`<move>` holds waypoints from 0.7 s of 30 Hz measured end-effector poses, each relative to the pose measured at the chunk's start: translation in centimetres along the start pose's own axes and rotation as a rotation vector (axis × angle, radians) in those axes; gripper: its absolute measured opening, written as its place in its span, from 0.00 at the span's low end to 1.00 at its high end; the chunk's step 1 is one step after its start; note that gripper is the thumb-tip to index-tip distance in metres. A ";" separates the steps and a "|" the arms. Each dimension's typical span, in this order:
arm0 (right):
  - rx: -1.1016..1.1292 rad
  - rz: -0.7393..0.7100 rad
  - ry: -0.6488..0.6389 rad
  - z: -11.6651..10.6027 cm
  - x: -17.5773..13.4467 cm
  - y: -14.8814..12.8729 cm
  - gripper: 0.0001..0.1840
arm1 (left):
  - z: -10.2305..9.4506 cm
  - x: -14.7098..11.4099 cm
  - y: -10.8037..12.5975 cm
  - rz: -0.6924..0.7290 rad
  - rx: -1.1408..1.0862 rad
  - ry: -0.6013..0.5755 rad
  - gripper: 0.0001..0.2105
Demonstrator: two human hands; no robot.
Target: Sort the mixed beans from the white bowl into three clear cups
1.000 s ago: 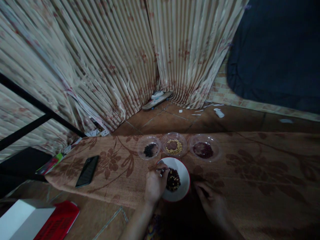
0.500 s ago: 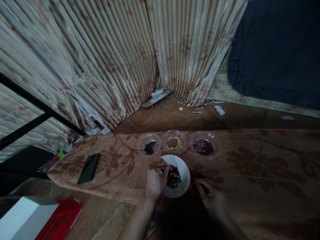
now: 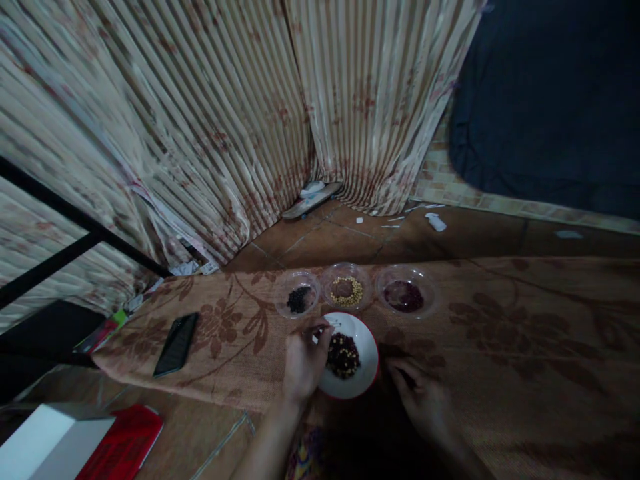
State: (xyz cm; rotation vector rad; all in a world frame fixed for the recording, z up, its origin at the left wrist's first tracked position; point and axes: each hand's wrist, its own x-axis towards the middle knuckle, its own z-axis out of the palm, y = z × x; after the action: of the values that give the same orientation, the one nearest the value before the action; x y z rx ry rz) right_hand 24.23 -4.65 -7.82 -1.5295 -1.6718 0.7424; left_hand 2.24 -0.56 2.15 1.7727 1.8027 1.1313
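A white bowl with a red rim [image 3: 367, 379] holds a mix of dark red, black and yellow beans [image 3: 344, 357]. Over its left edge my left hand [image 3: 306, 360] is closed in a pinch on thin tweezers [image 3: 336, 325], whose tips point into the bowl. Whether a bean sits between the tips is too small to tell. My right hand [image 3: 420, 393] rests in shadow on the cloth, right of the bowl, fingers loosely apart and holding nothing visible. Behind the bowl stand clear plastic bowls of black beans [image 3: 299, 300], yellow beans [image 3: 353, 293] and dark red beans [image 3: 407, 297].
A brown floral cloth [image 3: 500, 320] covers the low table. A black phone [image 3: 176, 345] lies at left. Below are a white box [image 3: 50, 440] and a red packet [image 3: 125, 440]. Curtains [image 3: 240, 120], a skateboard [image 3: 313, 201] and floor litter [image 3: 436, 222] are beyond.
My left hand has shifted slightly left, and the tweezers' tips now show over the bowl's upper left part. The right hand stays beside the bowl. The whole view has moved a little.
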 end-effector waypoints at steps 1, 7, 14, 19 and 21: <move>0.001 0.000 -0.005 0.0 0.0 0.0 0.16 | -0.1 0.7 0.1 0.007 0.004 0.018 0.05; 0.024 0.001 -0.009 -0.1 0.0 -0.3 0.18 | 0.2 6.0 0.6 0.157 -0.017 0.070 0.03; -0.003 0.025 -0.012 0.1 0.1 0.0 0.18 | -1.2 3.8 0.4 0.025 0.038 0.081 0.04; -0.010 0.014 -0.022 0.0 0.0 0.2 0.18 | -2.5 0.0 -0.1 -0.048 0.045 0.000 0.03; -0.017 0.001 -0.018 0.0 0.0 0.3 0.18 | -2.3 -0.9 -0.6 -0.061 0.029 -0.034 0.03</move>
State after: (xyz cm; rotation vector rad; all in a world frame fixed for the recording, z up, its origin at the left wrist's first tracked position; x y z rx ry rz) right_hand 24.39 -4.63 -8.03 -1.5400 -1.6946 0.7468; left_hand 0.23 -2.01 2.85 1.7301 1.8498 1.0503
